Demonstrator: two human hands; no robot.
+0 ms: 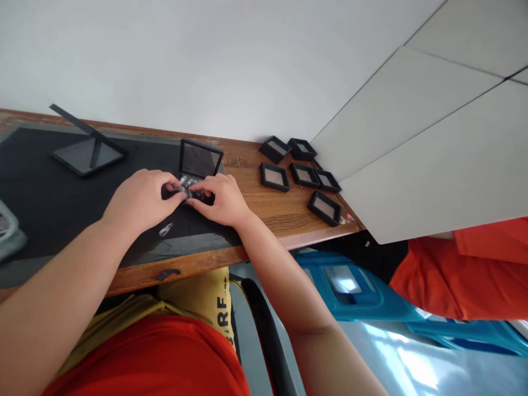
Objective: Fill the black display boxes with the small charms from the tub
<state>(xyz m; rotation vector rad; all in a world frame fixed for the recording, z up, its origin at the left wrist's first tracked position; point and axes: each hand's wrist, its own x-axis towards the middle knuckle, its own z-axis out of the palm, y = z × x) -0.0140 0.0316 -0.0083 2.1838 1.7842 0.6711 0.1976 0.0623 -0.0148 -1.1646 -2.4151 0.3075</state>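
Note:
A small black case [201, 159] stands on the dark mat with its see-through lid raised, and small shiny pieces [190, 180] lie inside it. My left hand [142, 198] is at the case's left side, thumb and fingertips pinched together over the pieces. From the right, my right hand [225, 201] reaches to the same spot, its thumb and index finger closed close to the left fingertips. Whatever sits between the fingers is too small to name. A clear, pointed oval piece [166, 229] lies on the mat just in front of the hands.
A desk lamp [88, 151] stands on the mat at left. Several black frame-like boxes [275, 176] are spread over the wooden table [264, 212] at right. A pale plastic container [10, 231] is at the left edge. Blue stools [350, 286] and a person in orange [466, 275] are at right.

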